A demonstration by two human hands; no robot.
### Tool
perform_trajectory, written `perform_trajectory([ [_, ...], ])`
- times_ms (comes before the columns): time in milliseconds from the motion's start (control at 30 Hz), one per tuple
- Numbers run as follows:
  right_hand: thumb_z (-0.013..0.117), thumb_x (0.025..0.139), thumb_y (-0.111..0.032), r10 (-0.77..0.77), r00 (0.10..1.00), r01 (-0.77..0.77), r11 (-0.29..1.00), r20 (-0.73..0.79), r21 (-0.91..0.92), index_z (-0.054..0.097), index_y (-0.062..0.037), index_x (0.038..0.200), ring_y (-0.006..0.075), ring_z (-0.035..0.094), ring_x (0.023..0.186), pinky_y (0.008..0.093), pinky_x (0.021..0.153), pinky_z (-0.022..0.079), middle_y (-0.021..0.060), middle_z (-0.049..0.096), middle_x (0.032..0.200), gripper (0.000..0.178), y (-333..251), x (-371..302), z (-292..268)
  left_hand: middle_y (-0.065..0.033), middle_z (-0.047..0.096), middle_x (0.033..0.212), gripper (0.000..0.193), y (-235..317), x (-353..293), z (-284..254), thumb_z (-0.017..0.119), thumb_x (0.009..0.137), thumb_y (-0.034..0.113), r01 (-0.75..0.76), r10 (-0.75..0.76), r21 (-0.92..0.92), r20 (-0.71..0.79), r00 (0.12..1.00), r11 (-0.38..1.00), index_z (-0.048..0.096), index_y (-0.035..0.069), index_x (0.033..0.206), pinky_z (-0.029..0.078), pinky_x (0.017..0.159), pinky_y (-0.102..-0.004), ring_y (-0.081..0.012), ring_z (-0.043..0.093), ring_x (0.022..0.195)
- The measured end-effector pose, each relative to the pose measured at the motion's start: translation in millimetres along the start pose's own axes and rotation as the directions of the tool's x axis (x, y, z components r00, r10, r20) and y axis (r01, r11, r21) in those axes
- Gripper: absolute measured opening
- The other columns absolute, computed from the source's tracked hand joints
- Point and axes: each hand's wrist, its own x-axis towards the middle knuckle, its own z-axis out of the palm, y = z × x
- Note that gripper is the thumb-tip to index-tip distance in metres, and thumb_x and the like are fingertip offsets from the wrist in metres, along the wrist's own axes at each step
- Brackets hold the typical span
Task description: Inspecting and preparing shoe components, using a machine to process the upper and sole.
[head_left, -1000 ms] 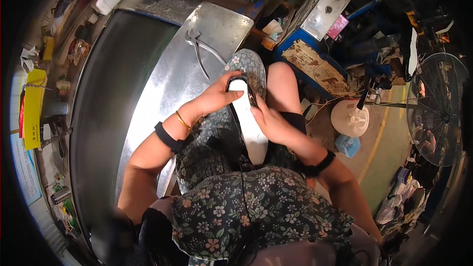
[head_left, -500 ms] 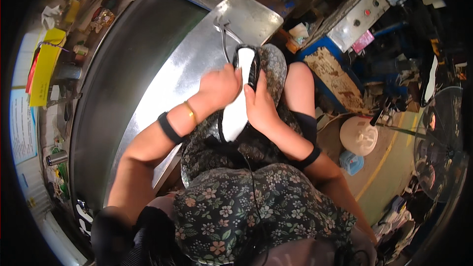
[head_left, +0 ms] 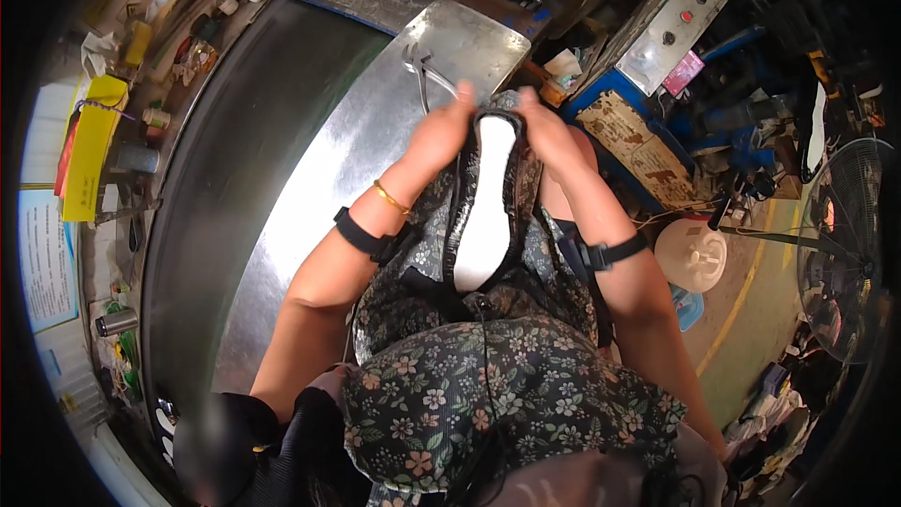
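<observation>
A black shoe upper point(head_left: 459, 235) lies sole side up across my lap, its pleated edge surrounding a long white insole point(head_left: 483, 216). My left hand point(head_left: 443, 131) is closed at the far left end of the upper, thumb pointing up. My right hand point(head_left: 549, 131) is closed on the far right end in the same way. The fingers of both hands are partly hidden under the upper and slightly blurred. Beyond my left hand, steel pincers point(head_left: 421, 68) rest on the shiny metal sheet point(head_left: 319, 145), handles toward me.
To the left runs a dark conveyor belt point(head_left: 244, 131). At the right are a control panel point(head_left: 671, 38) with buttons, a white plastic tub point(head_left: 693, 258) and a standing fan point(head_left: 849, 249). A yellow box point(head_left: 99, 131) is at the far left.
My left hand has left the insole's left side and my right hand has slid from its side; both are now at the far end. The shoe has swung straighter and slightly right.
</observation>
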Motion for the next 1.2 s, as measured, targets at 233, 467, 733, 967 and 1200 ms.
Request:
perform_trajectory([
  [233,0.054,0.094,-0.023,-0.695,0.719,0.263,0.292,-0.015,-0.92,0.058,-0.005,0.087,0.0341,0.065,0.066,0.0423,0.059,0.051,0.0155,0.067,0.08,0.019,-17,-12,49,-0.0193,0.068,0.072,0.05,26,-37,9,0.035,0.1,0.031,-0.149,0.337,0.873,-0.019,0.941,0.464,0.067,0.004,0.073,0.054,0.062,-0.0445,-0.0361,0.067,0.068],
  [467,0.042,0.103,-0.041,-0.117,0.97,-0.043,0.778,0.211,0.627,0.062,-0.0033,0.103,0.0156,0.062,0.075,0.03,0.068,0.052,0.007,0.065,0.087,0.042,-4,-16,41,-0.0298,0.032,0.147,0.082,-51,-130,16,0.062,0.093,0.025,-0.333,0.329,0.028,0.102,0.939,0.942,0.012,-0.012,0.147,0.027,0.113,-0.0406,-0.038,0.034,0.137],
  [733,0.054,0.099,-0.033,-0.516,0.818,0.505,0.856,0.254,0.11,0.06,-0.0007,0.123,0.0139,0.058,0.104,0.0305,0.093,0.046,0.0084,0.065,0.107,0.04,-74,-16,17,-0.0148,0.052,0.126,0.082,-15,-147,-15,0.077,0.079,0.009,0.116,-0.048,-0.576,0.131,0.99,0.809,0.027,-0.004,0.143,0.044,0.099,-0.0346,-0.0222,0.054,0.112],
  [967,0.069,0.081,-0.023,-0.593,0.742,0.108,0.566,-0.312,-0.817,0.071,-0.0057,0.104,0.0302,0.066,0.097,0.038,0.086,0.051,0.0178,0.069,0.099,0.029,-138,-43,-263,-0.0337,0.041,0.139,0.108,-66,-148,-70,0.078,0.075,0.015,-0.112,0.297,0.505,-0.302,0.906,0.856,0.002,-0.007,0.149,0.04,0.104,-0.0419,-0.0443,0.046,0.126],
  [1200,0.072,0.07,-0.04,-0.579,0.319,-0.695,0.395,-0.75,-0.6,0.05,-0.0257,0.137,0.0431,0.053,0.116,0.0486,0.096,0.046,0.0202,0.046,0.138,0.072,-111,-106,-435,-0.0332,0.026,0.149,0.082,-94,-155,-47,0.071,0.081,0.018,-0.171,0.389,0.739,-0.132,0.912,0.651,0.026,-0.004,0.147,0.026,0.114,-0.048,-0.0493,0.027,0.137],
])
